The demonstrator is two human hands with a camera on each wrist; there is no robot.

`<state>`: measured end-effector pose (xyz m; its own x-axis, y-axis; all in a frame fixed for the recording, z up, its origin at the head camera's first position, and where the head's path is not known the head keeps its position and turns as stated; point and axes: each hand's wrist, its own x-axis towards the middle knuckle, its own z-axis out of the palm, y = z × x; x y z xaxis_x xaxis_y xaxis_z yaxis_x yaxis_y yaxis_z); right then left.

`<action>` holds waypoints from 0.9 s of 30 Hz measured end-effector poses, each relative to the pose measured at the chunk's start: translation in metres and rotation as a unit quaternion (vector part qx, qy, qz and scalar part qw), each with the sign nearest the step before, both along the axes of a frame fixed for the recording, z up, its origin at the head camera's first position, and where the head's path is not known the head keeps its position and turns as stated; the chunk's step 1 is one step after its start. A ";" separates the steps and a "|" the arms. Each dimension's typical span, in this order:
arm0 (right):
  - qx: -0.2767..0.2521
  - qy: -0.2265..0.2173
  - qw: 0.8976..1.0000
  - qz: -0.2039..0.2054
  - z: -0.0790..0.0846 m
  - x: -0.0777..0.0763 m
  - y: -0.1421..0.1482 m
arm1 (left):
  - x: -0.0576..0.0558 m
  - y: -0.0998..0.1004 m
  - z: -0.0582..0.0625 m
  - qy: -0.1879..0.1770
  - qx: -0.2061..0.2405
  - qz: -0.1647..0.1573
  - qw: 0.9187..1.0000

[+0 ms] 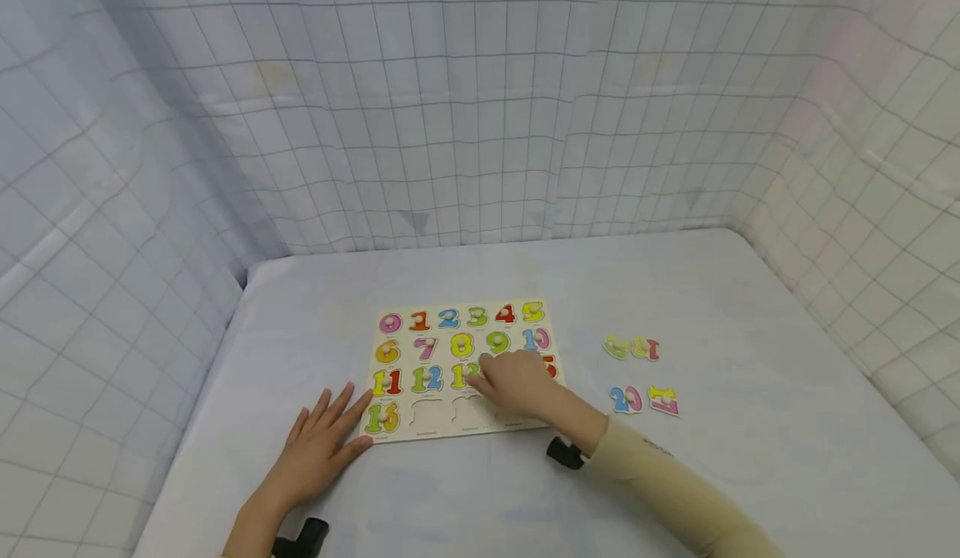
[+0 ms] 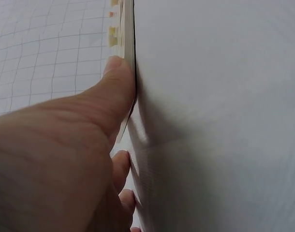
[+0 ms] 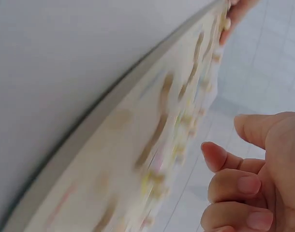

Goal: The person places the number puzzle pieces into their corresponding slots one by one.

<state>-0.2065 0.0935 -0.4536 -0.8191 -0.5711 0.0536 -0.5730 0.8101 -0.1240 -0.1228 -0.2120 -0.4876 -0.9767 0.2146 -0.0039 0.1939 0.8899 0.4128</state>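
A wooden number puzzle board (image 1: 420,308) lies on the table, with knobbed number pieces in its upper rows and bare recesses in the bottom row. My left hand (image 1: 318,445) rests at its left edge, fingers spread, with the thumb (image 2: 119,82) against the board's side. Over the board's lower right is my right hand (image 1: 517,381), partly covering the third and bottom rows. In the right wrist view its fingers (image 3: 232,186) are loosely bent, thumb and index apart with nothing between them. The 16 piece (image 1: 382,418) sits in the bottom-left recess.
Right of the board lie several loose pieces: a blue and pink 20 (image 1: 626,400), a tilted piece (image 1: 663,401) beside it, and behind them a yellow-green piece (image 1: 616,346) and a turned 18 (image 1: 645,348). A white gridded curtain (image 1: 450,125) surrounds the table (image 1: 750,458).
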 end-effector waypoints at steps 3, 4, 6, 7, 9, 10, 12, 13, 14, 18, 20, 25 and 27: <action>-0.025 0.001 0.999 -0.046 -0.001 0.001 0.037 | 0.000 0.000 0.000 -0.004 0.006 0.000 1.000; -0.031 0.000 0.998 -0.062 -0.002 0.002 0.050 | 0.000 0.000 0.000 -0.004 0.005 -0.001 1.000; -0.041 -0.017 0.994 -0.098 -0.004 0.005 0.074 | 0.000 0.000 -0.001 -0.001 0.002 0.000 1.000; -0.045 -0.024 0.992 -0.115 -0.005 0.006 0.086 | 0.000 -0.001 -0.001 0.000 0.000 0.001 1.000; -0.043 -0.031 0.987 -0.151 -0.007 0.009 0.110 | -0.001 -0.002 -0.002 0.003 -0.005 0.001 1.000; -0.038 -0.029 0.985 -0.168 -0.008 0.011 0.122 | -0.001 -0.002 -0.002 0.004 -0.007 0.000 1.000; -0.032 -0.025 0.979 -0.201 -0.010 0.016 0.144 | -0.002 -0.002 -0.002 0.002 -0.009 0.000 1.000; -0.027 -0.020 0.976 -0.214 -0.010 0.019 0.155 | -0.002 -0.003 -0.002 0.000 -0.008 -0.001 1.000; -0.024 -0.017 0.973 -0.228 -0.010 0.022 0.164 | -0.001 -0.003 -0.002 -0.001 -0.008 -0.002 1.000; -0.015 -0.019 0.965 -0.262 -0.011 0.034 0.192 | -0.002 -0.003 0.000 -0.008 -0.006 0.000 1.000; -0.011 -0.027 0.961 -0.275 -0.012 0.039 0.199 | -0.002 -0.003 0.001 -0.008 -0.007 0.001 1.000; -0.009 -0.059 0.953 -0.296 -0.015 0.049 0.208 | -0.001 -0.002 0.003 -0.007 -0.005 0.000 1.000; -0.007 -0.063 0.954 -0.294 -0.016 0.053 0.209 | -0.001 -0.001 0.004 -0.009 -0.001 -0.001 1.000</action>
